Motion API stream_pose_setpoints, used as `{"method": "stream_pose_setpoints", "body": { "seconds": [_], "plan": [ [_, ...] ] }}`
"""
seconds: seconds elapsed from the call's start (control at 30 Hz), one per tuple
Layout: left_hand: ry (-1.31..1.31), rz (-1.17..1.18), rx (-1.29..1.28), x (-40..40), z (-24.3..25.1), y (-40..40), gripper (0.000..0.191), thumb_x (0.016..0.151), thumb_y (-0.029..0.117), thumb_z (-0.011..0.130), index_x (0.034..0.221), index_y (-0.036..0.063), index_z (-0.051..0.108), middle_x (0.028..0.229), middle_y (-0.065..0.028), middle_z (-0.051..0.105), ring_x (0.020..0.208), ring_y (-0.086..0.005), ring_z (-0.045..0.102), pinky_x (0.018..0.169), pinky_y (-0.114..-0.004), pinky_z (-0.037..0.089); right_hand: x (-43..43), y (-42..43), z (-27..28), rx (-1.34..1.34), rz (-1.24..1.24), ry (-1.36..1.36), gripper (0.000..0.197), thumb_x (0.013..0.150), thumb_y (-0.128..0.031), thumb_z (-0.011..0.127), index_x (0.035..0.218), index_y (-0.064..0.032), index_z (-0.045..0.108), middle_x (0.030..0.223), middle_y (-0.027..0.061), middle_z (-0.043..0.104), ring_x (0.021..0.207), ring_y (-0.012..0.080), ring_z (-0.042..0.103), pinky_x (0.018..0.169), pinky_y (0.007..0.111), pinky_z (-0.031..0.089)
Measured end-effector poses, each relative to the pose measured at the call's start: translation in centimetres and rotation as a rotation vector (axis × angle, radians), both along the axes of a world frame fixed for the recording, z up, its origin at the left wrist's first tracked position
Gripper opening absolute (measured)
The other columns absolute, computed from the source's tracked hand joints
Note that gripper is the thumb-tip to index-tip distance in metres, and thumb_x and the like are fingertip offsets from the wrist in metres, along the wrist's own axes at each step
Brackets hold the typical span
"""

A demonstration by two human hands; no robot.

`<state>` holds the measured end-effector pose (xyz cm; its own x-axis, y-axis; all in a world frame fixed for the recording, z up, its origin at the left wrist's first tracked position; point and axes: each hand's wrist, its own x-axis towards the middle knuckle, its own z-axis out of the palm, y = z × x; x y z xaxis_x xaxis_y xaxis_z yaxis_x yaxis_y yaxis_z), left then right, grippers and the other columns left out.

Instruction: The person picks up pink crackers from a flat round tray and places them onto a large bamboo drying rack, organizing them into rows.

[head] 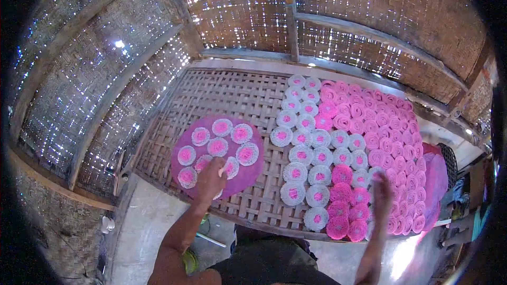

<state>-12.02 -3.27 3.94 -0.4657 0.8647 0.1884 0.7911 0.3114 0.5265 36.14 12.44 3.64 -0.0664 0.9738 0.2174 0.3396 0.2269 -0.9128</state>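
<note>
My left hand (212, 173) is over a round purple tray (253, 182), pinching the edge of a white lacy round with a pink centre (232, 167). That piece looks slightly tilted. Several similar rounds, such as one in the tray's middle (217, 147), lie spaced apart on it; my hand partly covers one. Off to the right, my right hand (382, 194) is blurred above rows of laid-out rounds. Its fingertips meet a white round (374, 174), though whether they grip it is unclear. Beside that hand sit bright pink rounds (340, 192).
A slatted woven bamboo bench (233, 91) carries everything. Pale pink coiled pieces (380, 130) fill its right part, with white rounds (300, 154) to their left. More purple trays (435, 174) stand at the right edge. Woven bamboo walls (245, 12) close off the back and left.
</note>
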Motion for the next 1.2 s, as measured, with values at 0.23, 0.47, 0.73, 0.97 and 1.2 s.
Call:
{"method": "stream_pose_setpoints", "body": {
  "seconds": [0.23, 0.47, 0.73, 0.97, 1.2],
  "plan": [
    [-0.270, -0.136, 0.052, 5.4, 1.8, 1.4, 0.030, 0.076, 0.006, 0.067, 0.104, 0.0061, 0.056, 0.089, -0.0144, 0.066, 0.080, -0.0344, 0.066, 0.069, -0.041, 0.052, -23.3, -7.7, 3.4, -0.478, 0.583, -0.047, 0.039, 0.094, -0.032, 0.056, 0.119, -0.0021, 0.061, 0.102, 0.0166, 0.069, 0.095, 0.0274, 0.067, 0.082, 0.039, 0.051],
    [-0.396, -0.499, 0.125, 3.3, 1.8, -0.1, 0.033, 0.075, 0.014, 0.074, 0.104, 0.0037, 0.063, 0.099, -0.0150, 0.065, 0.093, -0.0306, 0.064, 0.079, -0.041, 0.051, -29.3, -6.3, 0.3, -0.375, 0.355, -0.316, 0.042, 0.087, -0.041, 0.061, 0.109, -0.0045, 0.064, 0.097, 0.0205, 0.068, 0.091, 0.0385, 0.065, 0.080, 0.047, 0.051],
    [0.206, -0.514, 0.098, -5.4, -0.6, 6.2, 0.033, 0.075, 0.025, 0.072, 0.097, 0.0017, 0.062, 0.097, -0.0142, 0.058, 0.092, -0.0333, 0.057, 0.078, -0.046, 0.047, -29.8, -2.1, 0.8, 0.126, 0.219, -0.553, 0.026, 0.082, -0.022, 0.062, 0.106, -0.0103, 0.062, 0.093, 0.0165, 0.067, 0.084, 0.0359, 0.066, 0.072, 0.045, 0.051],
    [0.084, -0.585, 0.159, -4.1, -1.1, 8.3, 0.030, 0.075, 0.021, 0.071, 0.096, 0.0038, 0.058, 0.092, -0.0143, 0.059, 0.089, -0.0340, 0.058, 0.076, -0.047, 0.046, -30.0, 1.5, -0.1, 0.174, 0.172, -0.949, 0.027, 0.085, -0.018, 0.060, 0.111, -0.0105, 0.062, 0.100, 0.0130, 0.065, 0.086, 0.0345, 0.064, 0.074, 0.045, 0.051],
    [-0.251, -0.517, 0.136, -1.9, -2.0, 9.4, 0.026, 0.081, 0.015, 0.065, 0.101, 0.0067, 0.052, 0.086, -0.0152, 0.063, 0.079, -0.0370, 0.062, 0.066, -0.050, 0.048, -30.1, -0.7, 0.3, 0.593, -0.077, -0.923, 0.028, 0.089, -0.023, 0.058, 0.111, -0.0064, 0.062, 0.097, 0.0137, 0.065, 0.078, 0.0310, 0.063, 0.071, 0.041, 0.051]
  ]
}}
